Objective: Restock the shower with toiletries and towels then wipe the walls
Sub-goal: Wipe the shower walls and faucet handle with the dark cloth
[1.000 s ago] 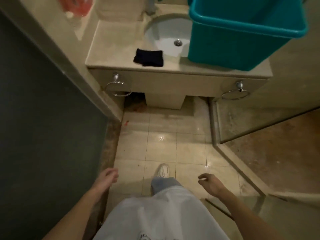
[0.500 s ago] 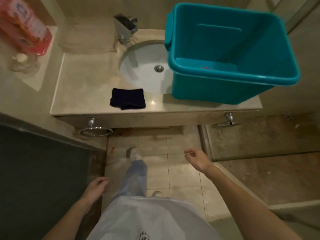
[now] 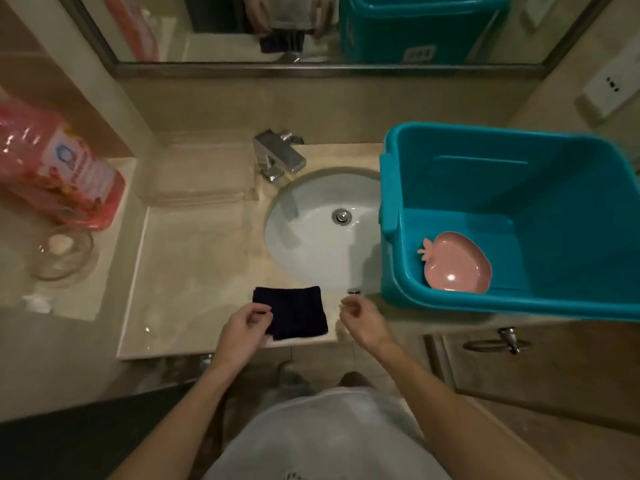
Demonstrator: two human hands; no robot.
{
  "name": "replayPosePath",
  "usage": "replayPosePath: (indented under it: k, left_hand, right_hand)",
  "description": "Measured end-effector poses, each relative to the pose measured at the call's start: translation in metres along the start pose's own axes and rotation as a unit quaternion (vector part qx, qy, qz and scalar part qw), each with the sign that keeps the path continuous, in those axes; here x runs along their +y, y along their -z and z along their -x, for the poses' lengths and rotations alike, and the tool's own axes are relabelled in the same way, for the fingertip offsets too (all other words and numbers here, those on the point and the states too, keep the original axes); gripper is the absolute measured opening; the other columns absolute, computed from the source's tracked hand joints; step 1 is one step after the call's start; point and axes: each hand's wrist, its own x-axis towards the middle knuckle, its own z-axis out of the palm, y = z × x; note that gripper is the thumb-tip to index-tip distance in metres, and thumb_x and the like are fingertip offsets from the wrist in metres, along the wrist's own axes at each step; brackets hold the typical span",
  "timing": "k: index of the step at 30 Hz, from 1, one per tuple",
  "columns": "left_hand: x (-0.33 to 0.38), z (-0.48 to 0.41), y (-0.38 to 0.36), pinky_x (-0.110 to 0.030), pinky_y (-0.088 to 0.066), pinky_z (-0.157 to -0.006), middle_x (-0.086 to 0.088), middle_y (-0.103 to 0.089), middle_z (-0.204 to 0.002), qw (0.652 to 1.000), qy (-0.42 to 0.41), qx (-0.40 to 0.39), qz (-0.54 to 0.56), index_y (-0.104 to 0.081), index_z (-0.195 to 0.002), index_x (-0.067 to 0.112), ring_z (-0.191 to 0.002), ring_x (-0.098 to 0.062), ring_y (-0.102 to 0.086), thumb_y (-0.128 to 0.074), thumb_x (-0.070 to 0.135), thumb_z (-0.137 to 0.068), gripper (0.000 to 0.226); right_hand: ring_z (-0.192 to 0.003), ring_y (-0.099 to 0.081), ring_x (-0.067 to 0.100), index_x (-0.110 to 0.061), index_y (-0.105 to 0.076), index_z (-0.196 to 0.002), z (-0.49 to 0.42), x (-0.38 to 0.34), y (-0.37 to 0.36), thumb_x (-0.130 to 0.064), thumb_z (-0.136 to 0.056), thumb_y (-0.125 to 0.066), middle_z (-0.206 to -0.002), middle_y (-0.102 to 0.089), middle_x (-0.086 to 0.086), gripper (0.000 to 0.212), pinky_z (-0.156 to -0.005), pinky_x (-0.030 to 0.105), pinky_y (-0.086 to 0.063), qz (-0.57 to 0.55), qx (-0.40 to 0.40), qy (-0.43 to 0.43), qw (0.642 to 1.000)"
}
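- Far left, on a side ledge, a large pink bottle (image 3: pixel 59 168) lies tilted, and just in front of it sits a clear glass bowl (image 3: pixel 62 252) with a pale round object inside
- On the beige counter (image 3: pixel 180 289), against the back wall left of the tap, rests a folded stack of pale towels (image 3: pixel 204 168), blending into the stone
- Your left hand (image 3: pixel 242 327) hovers at the counter's front edge, fingers curled loosely with thumb and forefinger close together at the left edge of the dark folded cloth (image 3: pixel 291 311); you cannot tell whether they have pinched it
- The cloth lies flat near the counter's front edge, just in front of the sink
- The chrome tap (image 3: pixel 278 157) stands behind the white oval sink (image 3: pixel 318 233), which has a metal drain at its middle
- Your right hand (image 3: pixel 363 318) is just right of the cloth, apart from it, fingers half curled and holding nothing
- A big teal bin (image 3: pixel 519 306) covers the right end of the counter and overlaps the sink's right side; a pink fruit-shaped dish (image 3: pixel 457 265) lies in its bottom near the left wall
- Below the bin, a towel ring (image 3: pixel 498 344) hangs on the counter's front
- A framed mirror (image 3: pixel 311 29) runs along the back wall, and a white socket (image 3: pixel 613 88) sits on the right wall
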Motion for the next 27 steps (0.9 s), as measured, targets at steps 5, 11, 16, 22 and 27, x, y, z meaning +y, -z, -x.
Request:
replayPosePath:
  k: [5, 11, 16, 22, 27]
  left_hand:
    - [0.015, -0.028, -0.008, -0.035, -0.055, -0.088, -0.004, -0.070, -0.115, 0.989, 0.002, 0.121, -0.084, -0.063, -0.124, 0.011, -0.103, -0.020, -0.066, -0.066, 0.029, -0.095, 0.035]
    - [0.022, -0.029, -0.025, -0.034, -0.056, -0.084, -0.004, -0.068, -0.119, 0.992, 0.055, 0.097, -0.066, -0.049, -0.133, 0.013, -0.098, -0.019, -0.066, -0.069, 0.030, -0.093, 0.047]
    - [0.016, -0.034, -0.023, -0.038, -0.058, -0.084, -0.004, -0.070, -0.105, 0.990, 0.082, 0.079, -0.085, -0.049, -0.130, 0.019, -0.091, -0.023, -0.068, -0.076, 0.035, -0.087, 0.053]
    - [0.008, -0.028, -0.020, -0.033, -0.058, -0.073, 0.008, -0.070, -0.087, 0.989, 0.009, 0.030, -0.146, -0.057, -0.119, 0.023, -0.081, -0.014, -0.069, -0.073, 0.032, -0.089, 0.035]
    - [0.017, -0.030, -0.036, -0.033, -0.062, -0.075, 0.013, -0.076, -0.083, 0.985, -0.022, -0.118, -0.120, -0.065, -0.109, 0.029, -0.073, 0.000, -0.070, -0.078, 0.025, -0.086, 0.027]
  right_hand:
    - [-0.109, -0.063, 0.018, -0.016, -0.054, -0.131, -0.025, -0.025, -0.023, -0.023, -0.088, -0.065, -0.117, -0.068, 0.002, 0.044, -0.102, 0.033, -0.049, 0.007, -0.034, -0.037, 0.999]
    - [-0.107, -0.062, 0.023, -0.016, -0.048, -0.128, -0.035, -0.041, -0.041, -0.050, -0.088, -0.066, -0.116, -0.064, 0.003, 0.055, -0.092, 0.037, -0.053, 0.036, -0.034, -0.077, 0.996]
    - [-0.091, -0.069, 0.023, -0.012, -0.068, -0.099, -0.040, -0.046, -0.047, -0.042, -0.084, -0.070, -0.095, -0.072, 0.005, 0.034, -0.080, 0.035, -0.057, 0.073, -0.040, -0.104, 0.991]
    - [-0.083, -0.064, 0.014, -0.022, -0.061, -0.095, -0.020, -0.047, -0.035, -0.031, -0.088, -0.065, -0.087, -0.066, -0.005, 0.012, -0.074, 0.030, -0.054, 0.043, -0.028, -0.021, 0.998]
    - [-0.090, -0.067, 0.021, -0.021, -0.060, -0.103, -0.001, -0.012, 0.018, -0.033, -0.091, -0.069, -0.091, -0.068, -0.003, 0.019, -0.087, 0.037, -0.055, -0.034, -0.100, 0.001, 0.994]
